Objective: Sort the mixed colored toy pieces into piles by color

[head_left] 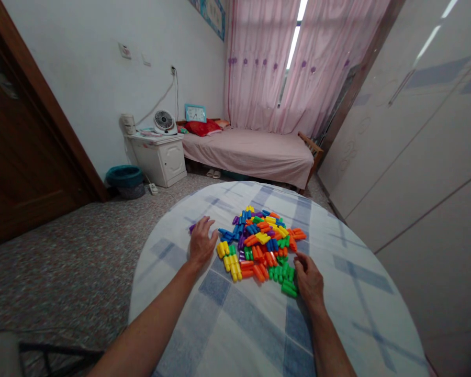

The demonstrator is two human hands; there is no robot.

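right hand (pixel 309 280): at the near right of the heap (pixel 263 239), fingers curled toward the thumb; we cannot tell whether the tips are together, apart or pinching something.
green piece (pixel 289 289): just beside that hand; we think a careless sweep of the knuckles could shove it out of place.
orange pieces (pixel 261 272): at the heap's near edge, some leaning across others; we judge that a pull on one could drag its neighbours along.
yellow pieces (pixel 232 266): side by side at the near left; a bump from either hand could, we suspect, spoil that grouping.
left hand (pixel 203 243): fingers spread apart, left of the heap; we see nothing clamped in it.
purple piece (pixel 192 228): partly hidden behind the left hand; we cannot tell if they touch. being screened, it could be overlooked or knocked outward.
heap: many colours, between the hands on the tablecloth (pixel 235 335). upper pieces stand in the way of those beneath; digging from below could make it slide, and a tug on the cloth could shift everything.
waste bin (pixel 124 179): beyond the table on the floor, left, near the white cabinet (pixel 159 159).
fan (pixel 164 120): on the cabinet, well apart from the hands.
bed (pixel 247 145): past the table, below the pink curtains (pixel 259 78).
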